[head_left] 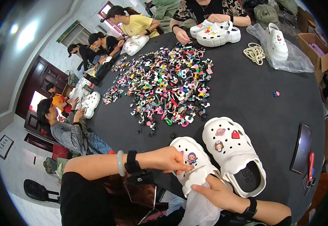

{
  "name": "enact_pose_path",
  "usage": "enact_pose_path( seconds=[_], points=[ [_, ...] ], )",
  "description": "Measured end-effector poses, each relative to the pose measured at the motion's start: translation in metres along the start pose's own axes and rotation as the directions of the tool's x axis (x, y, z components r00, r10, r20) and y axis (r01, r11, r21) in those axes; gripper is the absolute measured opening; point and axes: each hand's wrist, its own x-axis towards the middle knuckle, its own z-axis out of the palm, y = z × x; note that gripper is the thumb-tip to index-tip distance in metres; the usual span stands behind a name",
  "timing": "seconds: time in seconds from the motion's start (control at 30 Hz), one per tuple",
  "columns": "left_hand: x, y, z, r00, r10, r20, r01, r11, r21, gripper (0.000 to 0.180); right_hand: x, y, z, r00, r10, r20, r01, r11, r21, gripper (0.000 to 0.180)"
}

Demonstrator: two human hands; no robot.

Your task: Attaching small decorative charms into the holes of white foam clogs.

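A white clog with colourful charms on its upper is tilted at the table's near edge. My right hand grips it at the foot opening, with its fingers inside the shoe and the thumb outside. My left hand is closed in a pinch against the clog's upper, just below a purple-haired figure charm. What its fingertips hold is too small to make out. Beside it on the right lies a second white clog, carrying a planet charm, a red bag charm and a nurse charm.
A large pile of mixed charms covers the middle of the dark table. On the right are a phone, red-handled scissors and a single charm. Rope and another clog lie farther back. Several people work around the table.
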Motion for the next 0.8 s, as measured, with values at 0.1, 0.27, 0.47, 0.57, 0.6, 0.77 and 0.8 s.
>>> enact_pose_path(
  seconds=[0.1, 0.27, 0.47, 0.57, 0.6, 0.77, 0.8],
  points=[
    [0.005, -0.001, 0.0, 1.0, 0.008, -0.024, -0.008, 1.0, -0.001, 0.042, -0.001, 0.002, -0.001, 1.0, 0.019, 0.0, -0.019, 1.0, -0.013, 0.038],
    [0.01, -0.002, -0.002, 1.0, 0.019, -0.021, -0.018, 1.0, 0.014, 0.044, -0.001, -0.002, -0.002, 0.999, 0.034, -0.009, -0.034, 0.997, -0.068, 0.041],
    [0.006, -0.006, -0.001, 0.996, 0.08, -0.05, -0.081, 0.997, -0.007, 0.044, -0.002, -0.014, 0.001, 0.994, 0.109, 0.01, -0.109, 0.994, 0.0, 0.045],
    [0.003, -0.011, -0.003, 0.994, 0.107, -0.02, -0.108, 0.992, -0.067, 0.043, -0.003, -0.022, 0.003, 0.989, 0.143, 0.028, -0.145, 0.987, 0.064, 0.045],
    [0.003, -0.013, -0.003, 0.993, 0.119, -0.017, -0.12, 0.99, -0.078, 0.043, -0.004, -0.024, 0.004, 0.984, 0.178, 0.025, -0.18, 0.976, 0.122, 0.045],
    [-0.004, -0.024, -0.002, 0.983, 0.181, -0.031, -0.184, 0.962, -0.2, 0.037, -0.003, -0.026, 0.008, 0.978, 0.207, 0.033, -0.209, 0.96, 0.187, 0.041],
    [-0.005, -0.023, -0.001, 0.976, 0.215, -0.034, -0.218, 0.963, -0.161, 0.037, -0.003, -0.024, 0.008, 0.977, 0.212, 0.031, -0.214, 0.96, 0.179, 0.041]
  ],
)
